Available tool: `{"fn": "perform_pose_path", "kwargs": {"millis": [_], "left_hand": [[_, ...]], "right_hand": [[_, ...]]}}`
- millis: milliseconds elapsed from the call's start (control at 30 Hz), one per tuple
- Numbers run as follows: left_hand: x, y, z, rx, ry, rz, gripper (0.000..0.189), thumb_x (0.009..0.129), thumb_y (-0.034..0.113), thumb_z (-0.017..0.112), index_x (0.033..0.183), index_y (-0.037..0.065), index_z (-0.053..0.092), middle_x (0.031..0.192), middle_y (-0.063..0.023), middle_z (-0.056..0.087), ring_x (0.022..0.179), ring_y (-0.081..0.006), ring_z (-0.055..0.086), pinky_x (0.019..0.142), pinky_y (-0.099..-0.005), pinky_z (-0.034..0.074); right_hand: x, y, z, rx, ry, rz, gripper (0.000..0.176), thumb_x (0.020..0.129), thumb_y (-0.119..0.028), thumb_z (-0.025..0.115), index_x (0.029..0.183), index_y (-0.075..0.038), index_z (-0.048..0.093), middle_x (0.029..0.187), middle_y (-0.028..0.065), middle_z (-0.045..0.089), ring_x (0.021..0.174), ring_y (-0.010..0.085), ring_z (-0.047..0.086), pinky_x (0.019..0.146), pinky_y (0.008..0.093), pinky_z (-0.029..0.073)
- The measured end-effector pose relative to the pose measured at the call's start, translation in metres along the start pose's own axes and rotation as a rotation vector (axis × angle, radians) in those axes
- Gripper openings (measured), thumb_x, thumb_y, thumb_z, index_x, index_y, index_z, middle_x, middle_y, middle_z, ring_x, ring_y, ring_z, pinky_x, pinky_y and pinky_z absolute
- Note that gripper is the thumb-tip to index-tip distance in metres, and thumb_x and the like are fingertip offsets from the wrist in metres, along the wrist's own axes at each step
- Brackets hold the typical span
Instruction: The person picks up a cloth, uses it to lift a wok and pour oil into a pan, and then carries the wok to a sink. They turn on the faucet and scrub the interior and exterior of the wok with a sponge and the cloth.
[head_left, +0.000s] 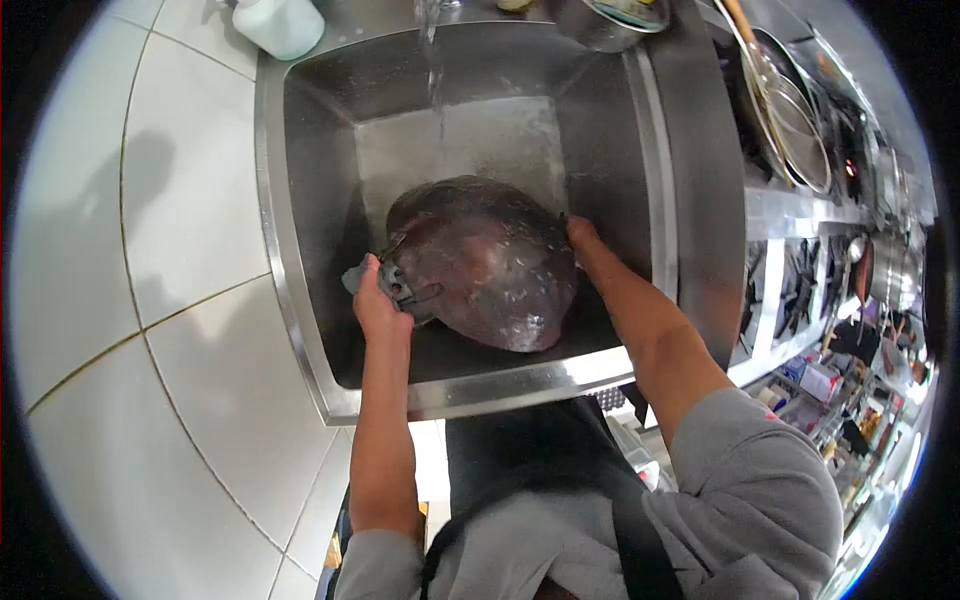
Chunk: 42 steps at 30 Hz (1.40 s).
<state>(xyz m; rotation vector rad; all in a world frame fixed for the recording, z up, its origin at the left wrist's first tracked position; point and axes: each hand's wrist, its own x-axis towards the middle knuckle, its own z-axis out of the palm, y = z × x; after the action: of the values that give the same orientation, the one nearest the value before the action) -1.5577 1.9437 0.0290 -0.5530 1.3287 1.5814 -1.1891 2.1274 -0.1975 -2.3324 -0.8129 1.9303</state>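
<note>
A large dark wok [485,265] lies bottom-up and wet inside a steel sink [300,330]. My left hand [378,300] is closed around the wok's handle at its left edge, with a grey cloth [356,275] bunched by the fingers. My right hand [583,240] grips the wok's rim on the right side. Water [433,70] runs from the tap above into the sink, just behind the wok.
White wall tiles [130,260] fill the left. A white bottle [280,22] and a metal bowl [615,18] stand on the sink's back ledge. To the right are shelves with pans and strainers [790,120], and a stocked kitchen aisle [850,380] beyond.
</note>
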Motion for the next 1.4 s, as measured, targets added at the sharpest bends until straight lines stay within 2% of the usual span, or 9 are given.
{"fn": "perform_pose_path", "kwargs": {"millis": [367, 500, 600, 700, 900, 1000, 1167, 1267, 1400], "left_hand": [[0.013, -0.007, -0.021, -0.060, -0.024, -0.030, 0.033, 0.098, 0.027, 0.067, 0.119, 0.002, 0.066, 0.116, -0.0102, 0.070, 0.107, -0.0281, 0.067, 0.096, -0.0469, 0.054], [-0.008, 0.002, 0.002, 0.008, 0.018, 0.044, 0.031, 0.096, 0.023, 0.070, 0.115, 0.000, 0.068, 0.113, -0.0095, 0.071, 0.102, -0.0261, 0.070, 0.093, -0.0421, 0.055], [-0.015, 0.003, 0.013, 0.059, -0.011, 0.038, 0.030, 0.096, 0.022, 0.071, 0.114, -0.001, 0.067, 0.113, -0.0099, 0.071, 0.101, -0.0255, 0.070, 0.090, -0.0426, 0.056], [-0.032, 0.009, 0.021, 0.088, -0.037, 0.033, 0.029, 0.095, 0.020, 0.072, 0.114, -0.001, 0.068, 0.111, -0.0095, 0.071, 0.098, -0.0249, 0.070, 0.087, -0.0431, 0.057], [-0.040, 0.016, 0.031, 0.198, -0.050, 0.096, 0.026, 0.094, 0.018, 0.073, 0.112, 0.000, 0.067, 0.107, -0.0079, 0.070, 0.093, -0.0221, 0.070, 0.082, -0.0416, 0.057], [-0.043, 0.022, 0.039, 0.185, -0.141, 0.117, 0.025, 0.094, 0.017, 0.074, 0.112, 0.002, 0.067, 0.107, -0.0074, 0.070, 0.093, -0.0212, 0.069, 0.080, -0.0402, 0.057], [-0.037, 0.016, 0.012, 0.193, -0.097, 0.138, 0.023, 0.094, 0.017, 0.073, 0.113, 0.005, 0.067, 0.105, -0.0061, 0.070, 0.093, -0.0201, 0.068, 0.077, -0.0377, 0.056], [-0.028, 0.016, -0.005, 0.197, -0.138, 0.112, 0.024, 0.094, 0.017, 0.073, 0.114, 0.005, 0.067, 0.105, -0.0053, 0.070, 0.093, -0.0196, 0.068, 0.077, -0.0369, 0.056], [-0.009, 0.022, -0.011, 0.245, -0.314, 0.126, 0.022, 0.095, 0.017, 0.072, 0.113, 0.006, 0.065, 0.103, -0.0034, 0.070, 0.090, -0.0170, 0.067, 0.074, -0.0342, 0.054]], "right_hand": [[-0.310, 0.004, 0.015, -1.034, 0.142, -0.452, 0.048, 0.103, -0.032, 0.050, 0.137, 0.002, 0.052, 0.129, 0.0357, 0.055, 0.119, 0.0546, 0.055, 0.100, 0.0551, 0.047], [-0.393, -0.025, 0.072, -0.843, 0.397, -1.133, 0.039, 0.090, -0.025, 0.071, 0.118, -0.001, 0.061, 0.129, 0.0293, 0.054, 0.108, 0.0510, 0.058, 0.093, 0.0536, 0.050], [-0.371, -0.079, 0.087, -0.899, 0.062, -1.677, 0.035, 0.089, -0.026, 0.073, 0.114, -0.003, 0.065, 0.125, 0.0240, 0.059, 0.108, 0.0452, 0.059, 0.092, 0.0501, 0.051], [-0.306, -0.102, 0.088, -0.676, 0.350, -0.931, 0.033, 0.086, -0.024, 0.075, 0.114, -0.006, 0.068, 0.118, 0.0180, 0.064, 0.109, 0.0397, 0.059, 0.095, 0.0489, 0.049], [-0.355, -0.112, 0.119, -0.798, 0.131, -1.710, 0.030, 0.084, -0.025, 0.076, 0.111, -0.011, 0.073, 0.110, 0.0173, 0.068, 0.103, 0.0395, 0.063, 0.093, 0.0494, 0.051], [-0.261, -0.162, 0.131, -0.698, 0.146, -1.174, 0.032, 0.092, -0.031, 0.068, 0.110, -0.005, 0.072, 0.110, 0.0208, 0.066, 0.104, 0.0436, 0.060, 0.096, 0.0524, 0.048], [-0.279, -0.091, 0.090, -0.596, 0.478, -1.111, 0.047, 0.101, -0.041, 0.052, 0.116, 0.000, 0.070, 0.122, 0.0262, 0.066, 0.113, 0.0466, 0.061, 0.100, 0.0531, 0.047], [-0.171, -0.026, 0.048, -0.715, 0.590, -0.749, 0.040, 0.102, -0.032, 0.053, 0.118, 0.002, 0.068, 0.120, 0.0251, 0.065, 0.111, 0.0430, 0.062, 0.100, 0.0522, 0.047], [-0.284, -0.126, 0.109, -0.623, 0.305, -1.234, 0.044, 0.099, -0.043, 0.059, 0.116, -0.005, 0.072, 0.124, 0.0234, 0.066, 0.117, 0.0458, 0.060, 0.104, 0.0523, 0.046]]}}
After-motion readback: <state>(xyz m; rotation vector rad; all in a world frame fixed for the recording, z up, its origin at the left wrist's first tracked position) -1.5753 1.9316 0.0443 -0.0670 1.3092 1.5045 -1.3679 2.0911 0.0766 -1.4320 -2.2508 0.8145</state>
